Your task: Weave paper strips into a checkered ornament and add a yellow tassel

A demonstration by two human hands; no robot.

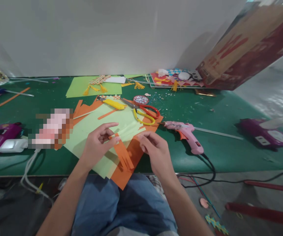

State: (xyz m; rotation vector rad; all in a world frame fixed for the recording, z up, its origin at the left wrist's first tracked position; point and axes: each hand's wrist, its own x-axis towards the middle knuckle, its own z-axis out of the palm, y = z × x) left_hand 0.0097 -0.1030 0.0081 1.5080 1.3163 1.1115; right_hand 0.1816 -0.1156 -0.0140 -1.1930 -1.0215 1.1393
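Observation:
My left hand point(98, 142) pinches the corner of a small paper weave, its thumb on top. Orange paper strips point(124, 155) hang from it toward me, and light green paper strips point(129, 131) reach out to the right. At the ends of the green strips my right hand point(156, 146) is closed, thumb against fingertips; exactly which strip lies in the pinch is partly hidden. Beneath both hands lie light green sheets point(82, 137) and orange sheets point(123, 178). Red-and-yellow-handled scissors point(146, 114) and a yellow utility knife point(113, 104) rest beyond on the paper.
A pink glue gun point(185, 131) with a glue stick lies right, its cord dropping off the table edge. Purple power strips point(266, 132) sit at both sides. Behind are a round dish point(140, 99), tasselled woven pieces point(99, 80), a craft-filled tray point(180, 87) and a leaning paper bag point(242, 49).

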